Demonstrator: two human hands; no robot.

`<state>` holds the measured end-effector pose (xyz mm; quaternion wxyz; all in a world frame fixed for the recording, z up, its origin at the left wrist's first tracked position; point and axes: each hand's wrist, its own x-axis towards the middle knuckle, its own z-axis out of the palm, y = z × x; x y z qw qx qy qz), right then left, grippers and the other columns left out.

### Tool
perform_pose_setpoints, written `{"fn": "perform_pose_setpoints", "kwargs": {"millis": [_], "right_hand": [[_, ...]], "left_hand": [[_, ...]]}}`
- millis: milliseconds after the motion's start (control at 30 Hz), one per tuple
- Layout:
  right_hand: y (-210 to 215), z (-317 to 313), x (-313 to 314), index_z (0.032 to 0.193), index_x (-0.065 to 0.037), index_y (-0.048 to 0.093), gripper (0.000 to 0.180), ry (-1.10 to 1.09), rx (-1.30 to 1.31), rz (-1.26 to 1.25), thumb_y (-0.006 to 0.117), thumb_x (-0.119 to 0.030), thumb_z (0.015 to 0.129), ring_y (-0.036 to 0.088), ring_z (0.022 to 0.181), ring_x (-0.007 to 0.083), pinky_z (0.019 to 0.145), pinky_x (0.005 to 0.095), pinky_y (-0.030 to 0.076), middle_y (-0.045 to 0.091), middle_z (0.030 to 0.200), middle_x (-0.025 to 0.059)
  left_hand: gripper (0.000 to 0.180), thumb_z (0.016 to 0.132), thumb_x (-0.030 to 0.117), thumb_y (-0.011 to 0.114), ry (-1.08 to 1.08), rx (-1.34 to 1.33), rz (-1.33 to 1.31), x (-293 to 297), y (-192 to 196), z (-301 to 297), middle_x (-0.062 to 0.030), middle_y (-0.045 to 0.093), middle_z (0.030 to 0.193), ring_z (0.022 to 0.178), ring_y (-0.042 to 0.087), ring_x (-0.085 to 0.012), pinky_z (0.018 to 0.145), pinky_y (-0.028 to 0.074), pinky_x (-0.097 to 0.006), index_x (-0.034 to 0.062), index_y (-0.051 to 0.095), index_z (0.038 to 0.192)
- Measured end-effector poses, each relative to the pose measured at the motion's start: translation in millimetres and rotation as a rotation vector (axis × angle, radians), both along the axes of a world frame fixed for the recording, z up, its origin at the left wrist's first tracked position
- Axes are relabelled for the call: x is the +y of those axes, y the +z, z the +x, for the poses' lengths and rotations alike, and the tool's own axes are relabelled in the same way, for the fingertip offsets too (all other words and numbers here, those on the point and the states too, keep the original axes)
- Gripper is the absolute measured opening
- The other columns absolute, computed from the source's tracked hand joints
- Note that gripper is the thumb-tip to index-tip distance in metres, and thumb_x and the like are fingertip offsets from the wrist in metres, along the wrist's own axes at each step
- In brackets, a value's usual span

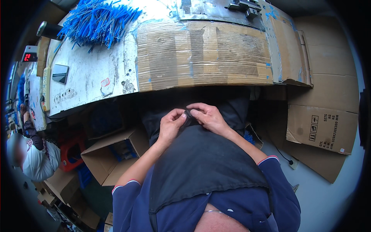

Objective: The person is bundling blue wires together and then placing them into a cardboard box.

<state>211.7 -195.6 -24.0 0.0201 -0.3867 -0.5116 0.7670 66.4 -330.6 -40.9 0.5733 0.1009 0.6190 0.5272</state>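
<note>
Above my lap, just short of the workbench's front edge, my two hands meet. My left hand (172,123) is closed in a pinch, thumb against fingertips. Beside it my right hand (208,117) is closed too, its thumb and index finger pressed together. Between the fingertips is a small dark piece (188,113). Against the black apron (205,162) its outline is lost, so I cannot tell its kind or whether it is part of the cloth.
Cardboard (205,54) covers the workbench's middle. Blue wire-like strips (100,23) are heaped at left, near a phone (60,73). A metal fixture (247,7) stands at the back. Boxes (116,154) flank me. Far left sits another person (38,158).
</note>
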Motion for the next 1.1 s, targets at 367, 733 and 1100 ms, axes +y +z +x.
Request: {"fn": "perform_pose_setpoints", "kwargs": {"millis": [367,733,1100], "right_hand": [[5.9,-1.2,4.5,0.118,-0.001,0.069,0.040,0.200,-0.072,0.156,0.075,-0.033,0.094,0.053,0.064,0.0050,0.059,0.0228,0.043,0.061,0.069,-0.0004],[12.4,-7.5,6.9,0.116,0.003,0.063,0.051,0.245,-0.074,0.136,0.068,-0.044,0.097,0.061,0.066,0.0107,0.062,0.0281,0.048,0.065,0.071,0.0051],[13.7,-8.7,5.1,0.112,0.002,0.063,0.034,0.240,-0.066,0.024,0.066,-0.031,0.102,0.058,0.066,0.0072,0.059,0.0248,0.046,0.062,0.078,0.0021]], "left_hand": [[0.012,0.100,0.009,0.065,-0.045,-0.065,-0.007,1.0,3.2,-3.2,0.0032,0.067,0.094,0.084,0.057,-0.0015,0.074,0.046,-0.017,0.0008,0.068,0.108],[0.011,0.099,0.016,0.066,0.071,-0.421,0.018,1.0,-1.8,-8.4,0.0061,0.062,0.083,0.073,0.050,-0.0019,0.068,0.040,-0.019,0.0065,0.071,0.097],[0.014,0.102,0.019,0.064,0.022,-0.175,0.027,5.5,2.5,-3.5,0.0058,0.064,0.087,0.076,0.053,-0.0012,0.069,0.043,-0.018,0.0059,0.070,0.100]]}}
